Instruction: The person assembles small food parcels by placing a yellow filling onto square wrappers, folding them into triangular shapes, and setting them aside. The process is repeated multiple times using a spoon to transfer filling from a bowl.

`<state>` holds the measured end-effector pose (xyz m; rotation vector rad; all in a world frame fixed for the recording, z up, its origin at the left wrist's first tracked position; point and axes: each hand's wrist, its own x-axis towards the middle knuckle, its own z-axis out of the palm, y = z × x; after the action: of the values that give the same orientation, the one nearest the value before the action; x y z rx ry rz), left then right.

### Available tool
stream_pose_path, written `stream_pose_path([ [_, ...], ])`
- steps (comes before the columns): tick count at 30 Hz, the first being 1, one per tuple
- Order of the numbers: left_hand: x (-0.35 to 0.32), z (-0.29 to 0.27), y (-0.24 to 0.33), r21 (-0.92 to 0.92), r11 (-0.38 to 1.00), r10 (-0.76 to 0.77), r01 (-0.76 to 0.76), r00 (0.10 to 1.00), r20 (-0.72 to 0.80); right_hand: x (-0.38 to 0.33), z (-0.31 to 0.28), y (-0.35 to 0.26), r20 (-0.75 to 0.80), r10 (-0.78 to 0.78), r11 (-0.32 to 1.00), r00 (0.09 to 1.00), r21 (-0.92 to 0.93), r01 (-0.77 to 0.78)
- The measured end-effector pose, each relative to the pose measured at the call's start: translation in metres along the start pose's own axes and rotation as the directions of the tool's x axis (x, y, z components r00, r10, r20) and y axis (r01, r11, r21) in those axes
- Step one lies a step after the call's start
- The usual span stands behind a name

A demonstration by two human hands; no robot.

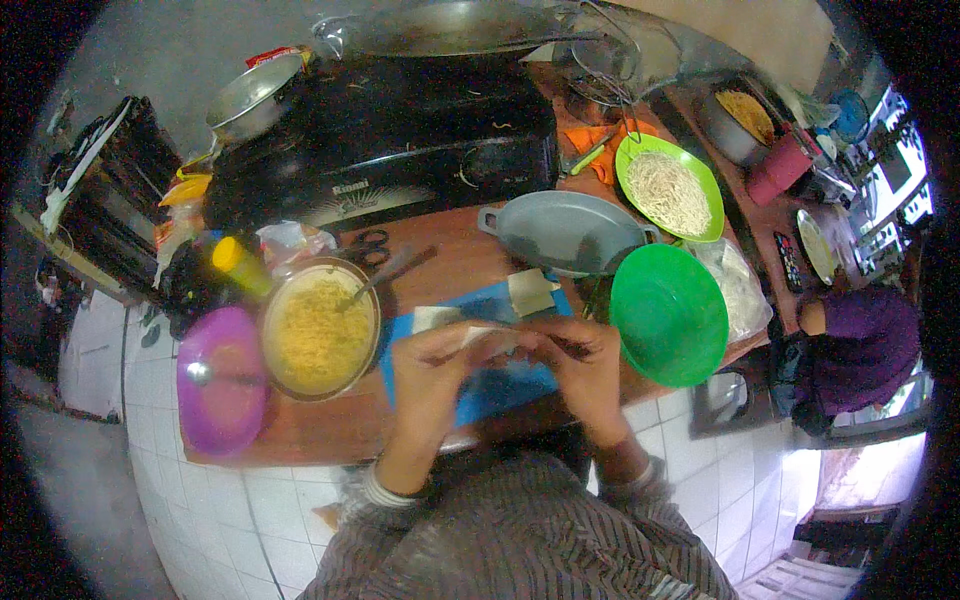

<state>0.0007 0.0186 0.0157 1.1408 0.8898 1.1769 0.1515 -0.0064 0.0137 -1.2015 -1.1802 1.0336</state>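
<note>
My left hand (435, 372) and my right hand (585, 365) meet over a blue cutting board (490, 395) on the wooden table. Together they pinch a pale thin wrapper (488, 335), folding or rolling it between the fingers. More pale wrapper sheets (532, 292) lie at the board's far edge. A metal bowl of yellow noodles (318, 330) with a spoon in it stands just left of my left hand. An empty green plate (668, 315) sits right beside my right hand.
A purple lid (220, 380) lies far left, a yellow-capped bottle (238, 262) and scissors (368, 245) behind the bowl. A grey oval tray (565, 232), a green plate of white noodles (670, 188) and a black stove (400, 130) stand beyond. Another person in purple (860, 345) crouches at right.
</note>
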Motion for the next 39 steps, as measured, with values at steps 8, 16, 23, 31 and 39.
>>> stream_pose_path([
  [8, 0.003, -0.018, 0.001, -0.217, 0.975, -0.06, 0.039, 0.994, -0.09, 0.018, 0.018, 0.003, 0.088, -0.091, 0.995, 0.992, 0.035, 0.088],
  [16, -0.01, -0.038, 0.009, -0.168, 0.986, -0.057, 0.023, 0.978, -0.199, 0.02, 0.042, 0.012, 0.169, -0.137, 0.973, 0.976, 0.207, 0.101],
  [23, -0.021, -0.046, 0.016, -0.131, 0.991, -0.048, 0.023, 0.981, -0.19, 0.024, 0.054, 0.016, 0.27, -0.163, 0.984, 0.949, 0.111, 0.138],
  [31, -0.044, -0.034, 0.018, -0.076, 0.995, 0.035, -0.063, 0.948, -0.316, 0.014, 0.064, 0.026, 0.164, -0.161, 0.918, 0.973, 0.386, 0.087],
  [39, -0.063, -0.026, 0.022, 0.266, 0.936, 0.309, -0.228, 0.896, -0.318, 0.003, 0.067, 0.034, 0.204, -0.261, 0.841, 0.944, 0.529, 0.118],
])
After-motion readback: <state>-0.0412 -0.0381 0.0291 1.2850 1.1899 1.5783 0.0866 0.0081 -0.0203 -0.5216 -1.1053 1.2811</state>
